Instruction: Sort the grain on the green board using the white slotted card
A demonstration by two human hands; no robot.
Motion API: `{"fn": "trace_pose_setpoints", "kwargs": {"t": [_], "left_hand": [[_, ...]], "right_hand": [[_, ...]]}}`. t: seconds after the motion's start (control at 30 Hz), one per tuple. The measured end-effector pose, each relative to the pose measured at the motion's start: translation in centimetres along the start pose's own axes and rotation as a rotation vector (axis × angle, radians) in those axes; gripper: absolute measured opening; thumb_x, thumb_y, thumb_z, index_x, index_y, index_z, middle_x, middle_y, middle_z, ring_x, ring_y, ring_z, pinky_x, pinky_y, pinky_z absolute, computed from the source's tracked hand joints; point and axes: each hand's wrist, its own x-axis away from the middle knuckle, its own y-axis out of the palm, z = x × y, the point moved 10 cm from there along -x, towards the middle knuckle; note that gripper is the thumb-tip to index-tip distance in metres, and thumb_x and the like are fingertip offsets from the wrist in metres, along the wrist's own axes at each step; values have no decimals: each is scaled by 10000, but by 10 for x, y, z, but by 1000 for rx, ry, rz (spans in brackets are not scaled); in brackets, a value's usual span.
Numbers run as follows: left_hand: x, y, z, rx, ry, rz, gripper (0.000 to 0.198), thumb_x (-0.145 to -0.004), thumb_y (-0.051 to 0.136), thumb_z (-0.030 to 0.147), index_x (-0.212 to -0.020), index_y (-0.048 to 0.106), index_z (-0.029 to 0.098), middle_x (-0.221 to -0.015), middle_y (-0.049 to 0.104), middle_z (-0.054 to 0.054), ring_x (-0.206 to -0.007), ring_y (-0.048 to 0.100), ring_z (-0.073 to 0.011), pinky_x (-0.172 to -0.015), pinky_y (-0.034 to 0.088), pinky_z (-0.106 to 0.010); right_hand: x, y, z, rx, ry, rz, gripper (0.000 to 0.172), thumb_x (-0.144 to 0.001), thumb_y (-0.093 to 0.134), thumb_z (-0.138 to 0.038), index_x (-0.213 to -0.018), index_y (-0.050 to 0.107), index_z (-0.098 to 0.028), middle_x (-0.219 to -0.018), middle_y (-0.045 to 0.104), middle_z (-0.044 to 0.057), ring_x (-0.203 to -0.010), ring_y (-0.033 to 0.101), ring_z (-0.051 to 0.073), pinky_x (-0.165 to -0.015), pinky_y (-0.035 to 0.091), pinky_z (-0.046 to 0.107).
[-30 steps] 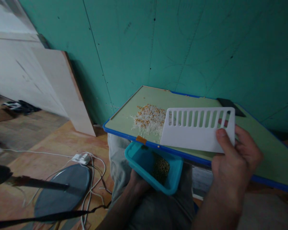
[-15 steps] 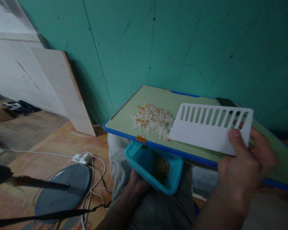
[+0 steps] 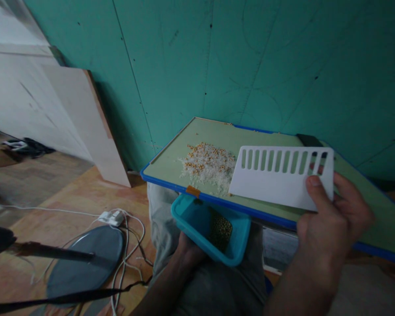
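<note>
My right hand [image 3: 332, 210] pinches the right end of a white slotted plastic scraper [image 3: 276, 184], thumb on its face. The scraper's left edge stands beside a pile of white rice-like grains mixed with yellow peas [image 3: 210, 169]. The pile is spread on a pale green board [image 3: 171, 162] with a blue rim. Below the board's front edge, my left hand [image 3: 189, 250] grips a turquoise plastic tub [image 3: 200, 224] from underneath; its fingers are mostly hidden. Small greenish beans [image 3: 222, 230] lie at the tub's right end.
A green wall [image 3: 171, 66] rises behind the board. A dark block [image 3: 308, 140] sits at the board's back edge. On the floor to the left are a round grey stand base [image 3: 85, 259], a white power strip [image 3: 111, 218] with cables, and a leaning pale panel [image 3: 82, 118].
My right hand has moved the scraper slightly left and turned it a little, its left edge nearer the pile. The left hand and the tub have hardly moved.
</note>
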Motion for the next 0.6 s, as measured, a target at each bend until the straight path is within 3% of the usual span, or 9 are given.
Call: {"fn": "trace_pose_setpoints", "kwargs": {"t": [0.17, 0.3, 0.47, 0.6], "left_hand": [[3, 4, 0, 46, 18, 105, 653, -1188, 459, 600, -1145, 953, 175, -1305, 942, -240, -1627, 718, -457, -1415, 530, -683], [5, 9, 2, 28, 29, 94, 540, -1170, 520, 514, -1144, 954, 194, -1316, 948, -219, -1639, 711, -453, -1422, 527, -679], [10, 11, 2, 33, 32, 140, 646, -1214, 414, 525, -1067, 942, 182, -1327, 942, -217, -1632, 714, -457, -1427, 516, -673], [9, 14, 2, 14, 15, 71, 592, -1190, 481, 524, -1106, 948, 171, -1317, 943, -222, -1615, 722, -455, -1407, 539, -682]], "right_hand": [[0, 0, 0, -28, 11, 11, 265, -767, 1067, -358, -1017, 981, -332, -1077, 925, 96, -1093, 877, 466, -1119, 702, 742], [0, 0, 1, -16, 5, 12, 254, -779, 1043, -367, -1023, 977, -345, -1083, 926, 85, -1085, 876, 470, -1165, 671, 791], [2, -2, 1, -24, 23, 39, 269, -756, 1059, -363, -1009, 979, -317, -1040, 920, 88, -1018, 866, 439, -1087, 706, 734], [3, -3, -3, -7, 17, 46, 230, -785, 1056, -349, -1003, 988, -325, -1000, 909, 71, -985, 851, 409, -1017, 723, 657]]}}
